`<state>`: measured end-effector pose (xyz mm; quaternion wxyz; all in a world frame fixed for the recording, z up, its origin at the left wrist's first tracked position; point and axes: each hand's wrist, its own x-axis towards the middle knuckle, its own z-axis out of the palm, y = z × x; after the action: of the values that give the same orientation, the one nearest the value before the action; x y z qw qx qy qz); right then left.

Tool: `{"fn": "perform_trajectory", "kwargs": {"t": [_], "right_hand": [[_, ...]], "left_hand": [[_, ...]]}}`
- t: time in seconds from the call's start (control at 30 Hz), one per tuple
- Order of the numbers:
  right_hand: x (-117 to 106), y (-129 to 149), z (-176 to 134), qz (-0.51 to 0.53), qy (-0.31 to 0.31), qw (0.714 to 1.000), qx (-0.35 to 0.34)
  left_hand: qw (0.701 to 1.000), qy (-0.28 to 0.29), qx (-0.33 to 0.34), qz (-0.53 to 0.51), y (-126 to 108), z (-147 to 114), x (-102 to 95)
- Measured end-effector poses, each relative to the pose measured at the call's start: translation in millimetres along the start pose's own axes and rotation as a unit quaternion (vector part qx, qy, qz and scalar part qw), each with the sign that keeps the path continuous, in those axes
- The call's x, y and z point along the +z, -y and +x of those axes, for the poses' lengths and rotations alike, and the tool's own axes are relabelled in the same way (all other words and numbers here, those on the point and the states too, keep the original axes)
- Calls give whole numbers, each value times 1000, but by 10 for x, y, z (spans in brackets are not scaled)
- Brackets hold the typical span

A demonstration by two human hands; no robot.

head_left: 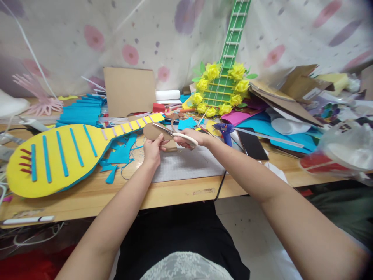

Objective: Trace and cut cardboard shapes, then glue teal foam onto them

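Observation:
My left hand [153, 149] pinches a rounded piece of brown cardboard [150, 132] above the table. In my right hand [190, 138] is a pair of scissors [186, 139] with white handles, my fingers closed round them. The scissor blades point left and lie at the cardboard's upper right edge; whether they are cutting into it I cannot tell. Under my hands lies a pale cutting mat [186, 167] on the wooden table [116, 198]. A thin curled brown strip [173, 125] stands by the blades.
To the left lies a yellow and blue paper lute [58, 155], beside blue paper scraps [121, 151]. Behind stand a cardboard sheet [129, 91] and a green guitar-like craft [230, 58] with yellow flowers. At right are a blue glue gun [225, 132], a phone [252, 144] and a plastic-covered bucket [335, 155].

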<state>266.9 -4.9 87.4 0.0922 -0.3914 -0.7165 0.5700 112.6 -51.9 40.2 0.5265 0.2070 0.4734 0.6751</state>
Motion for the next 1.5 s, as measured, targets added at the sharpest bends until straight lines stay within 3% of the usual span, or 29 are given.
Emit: {"fn": "perform_trajectory", "kwargs": {"t": [0.87,1.0,1.3,1.5], "right_hand": [[-118,38,-78,-118,-7,993,20],[-139,38,-65,-105,-12,994,34],[-113,-33,-14,-64,25,998,-2],[-71,-51,-15,-52,-5,999,15]], "left_hand": [[999,32,19,25,52,24,-27],[998,43,24,40,63,-14,-9],[997,50,18,56,84,-48,10],[997,62,16,52,93,-46,11]]}}
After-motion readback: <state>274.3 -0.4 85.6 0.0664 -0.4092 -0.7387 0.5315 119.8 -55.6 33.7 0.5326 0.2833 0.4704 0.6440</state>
